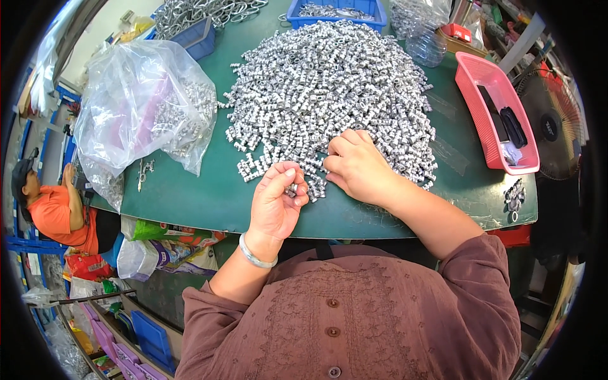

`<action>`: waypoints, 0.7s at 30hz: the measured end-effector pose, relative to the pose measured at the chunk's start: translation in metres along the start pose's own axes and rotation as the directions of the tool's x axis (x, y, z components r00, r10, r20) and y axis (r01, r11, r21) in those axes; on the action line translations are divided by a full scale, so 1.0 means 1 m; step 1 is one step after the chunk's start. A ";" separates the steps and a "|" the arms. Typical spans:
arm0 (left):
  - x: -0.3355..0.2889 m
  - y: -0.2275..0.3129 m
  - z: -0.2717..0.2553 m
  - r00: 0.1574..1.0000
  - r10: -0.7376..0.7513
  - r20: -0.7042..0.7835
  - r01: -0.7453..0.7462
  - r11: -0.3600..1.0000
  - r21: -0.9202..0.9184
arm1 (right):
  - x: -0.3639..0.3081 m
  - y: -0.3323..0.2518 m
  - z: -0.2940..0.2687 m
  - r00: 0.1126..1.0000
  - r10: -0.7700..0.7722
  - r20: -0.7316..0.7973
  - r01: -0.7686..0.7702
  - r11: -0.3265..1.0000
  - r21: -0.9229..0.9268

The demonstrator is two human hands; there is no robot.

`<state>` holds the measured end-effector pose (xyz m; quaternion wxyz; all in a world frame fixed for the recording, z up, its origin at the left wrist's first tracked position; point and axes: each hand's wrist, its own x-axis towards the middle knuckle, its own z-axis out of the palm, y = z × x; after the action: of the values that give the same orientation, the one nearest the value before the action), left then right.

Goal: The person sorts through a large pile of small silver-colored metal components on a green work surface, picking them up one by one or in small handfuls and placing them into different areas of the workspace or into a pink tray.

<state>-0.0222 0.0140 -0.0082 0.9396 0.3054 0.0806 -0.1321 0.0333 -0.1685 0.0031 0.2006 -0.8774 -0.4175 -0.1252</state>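
Observation:
A large heap of small silvery metal fittings (329, 88), many of them ring-shaped, covers the middle of the green table (209, 196). At its near edge my left hand (276, 202) is turned palm up, fingers curled around a few of these fittings, with the thumb laid over them. My right hand (361, 166) reaches in from the right, back upward, fingers bent together at the near side of the heap. Whatever its fingertips pinch is hidden behind the hand. The two hands are close together but apart.
Left of the heap sits a clear plastic bag (126, 107) of similar fittings. Blue bins (339, 24) stand at the back. On the right are a pink basket (497, 114), a fan (550, 126) and a small cluster of parts (514, 197). Another person in orange (57, 212) is at far left.

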 end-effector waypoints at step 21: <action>-0.003 -0.005 0.008 0.982 0.066 -0.177 -0.014 0.959 0.283 | -0.001 0.003 0.002 0.998 -0.054 0.035 0.053 0.998 0.038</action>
<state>-0.0262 0.0056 -0.0035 0.8777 0.4479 0.1419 -0.0942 0.0346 -0.1702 0.0004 0.2058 -0.8642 -0.4465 -0.1069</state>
